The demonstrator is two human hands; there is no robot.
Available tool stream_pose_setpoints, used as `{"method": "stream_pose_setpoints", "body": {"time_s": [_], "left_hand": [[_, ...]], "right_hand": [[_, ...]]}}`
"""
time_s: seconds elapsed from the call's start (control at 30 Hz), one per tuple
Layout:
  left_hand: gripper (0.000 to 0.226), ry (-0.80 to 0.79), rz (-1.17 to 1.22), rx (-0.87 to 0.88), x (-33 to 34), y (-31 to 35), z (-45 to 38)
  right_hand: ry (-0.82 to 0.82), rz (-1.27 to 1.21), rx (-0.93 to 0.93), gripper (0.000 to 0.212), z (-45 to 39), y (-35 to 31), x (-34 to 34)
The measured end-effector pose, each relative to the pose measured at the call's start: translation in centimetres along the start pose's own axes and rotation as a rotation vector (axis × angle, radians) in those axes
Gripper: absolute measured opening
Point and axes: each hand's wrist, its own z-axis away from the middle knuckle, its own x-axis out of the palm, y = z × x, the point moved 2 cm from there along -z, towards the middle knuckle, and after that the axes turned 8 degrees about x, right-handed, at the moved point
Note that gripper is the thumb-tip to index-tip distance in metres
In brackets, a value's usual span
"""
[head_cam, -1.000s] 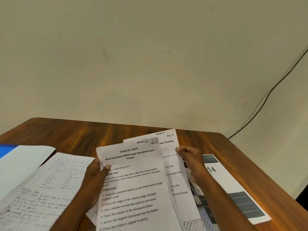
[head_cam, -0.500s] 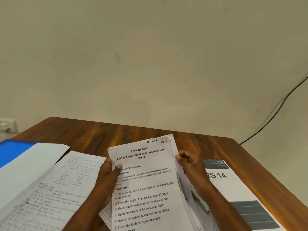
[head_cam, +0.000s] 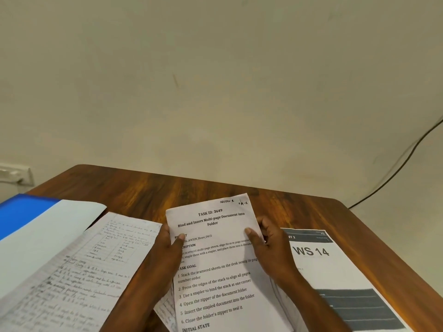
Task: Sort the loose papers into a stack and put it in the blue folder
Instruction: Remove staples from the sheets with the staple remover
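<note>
Wood-grain desk [head_cam: 148, 195] under a plain wall — the blue folder [head_cam: 21, 212] is cut off at the left edge, and handwritten sheets [head_cam: 79, 279] are too faint to read. Both hands grip the printed stack [head_cam: 215, 259] mid-desk: left hand [head_cam: 165, 257] and right hand [head_cam: 273, 250] with thumbs on top, fingers hidden behind.

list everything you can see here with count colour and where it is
table: one, brown wood, against the wall
blue folder: one, blue, far left
blank sheet: one, white, on the folder
handwritten sheet: one, white, left of the hands
printed task sheet: one, white, centre, top of the held stack
WS 14 sheet: one, white and grey, right
cable: one, black, on the wall at right
wall socket: one, white, far left
left hand: grips the stack's left edge
right hand: grips its right edge
</note>
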Motion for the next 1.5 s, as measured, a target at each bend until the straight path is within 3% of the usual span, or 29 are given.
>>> {"method": "stream_pose_setpoints", "body": {"time_s": [0.23,0.4,0.47,0.67,0.83,0.97,1.13,1.33,1.4,1.5], "left_hand": [[0.042,0.022,0.143,0.000,0.4,1.3,0.4],[0.045,-0.172,0.229,0.006,1.1,3.5,1.3],[0.044,-0.183,0.242,0.018,1.6,5.1,1.9],[0.034,-0.093,0.115,0.256,2.8,9.9,3.2],[0.034,-0.043,-0.011,0.375,2.8,11.2,4.0],[0.035,-0.063,-0.083,0.325,2.5,9.6,4.5],[0.024,-0.031,-0.106,0.300,2.2,9.0,4.4],[0.045,-0.066,-0.188,0.229,1.7,7.8,4.5],[0.035,-0.111,-0.164,0.211,1.7,8.2,4.5],[0.028,-0.285,-0.017,0.042,1.4,8.6,4.2]], "right_hand": [[0.054,-0.111,0.079,0.005,-1.0,-1.6,-0.7],[0.075,-0.302,0.053,0.013,-1.2,-3.7,-2.1],[0.105,-0.358,0.031,0.012,-1.1,-4.6,-2.8],[0.119,-0.465,-0.107,0.006,0.7,-6.9,-4.1],[0.161,-0.455,-0.091,0.018,1.9,-6.3,-2.8],[0.142,-0.408,0.008,0.013,2.4,-4.6,-1.4],[0.137,-0.397,-0.020,0.012,2.4,-4.7,-1.3],[0.082,-0.355,0.031,0.016,2.6,-4.2,-0.7],[0.081,-0.381,0.071,0.016,2.2,-4.1,-1.3],[0.066,-0.514,0.157,0.023,1.0,-4.7,-2.8]]}}
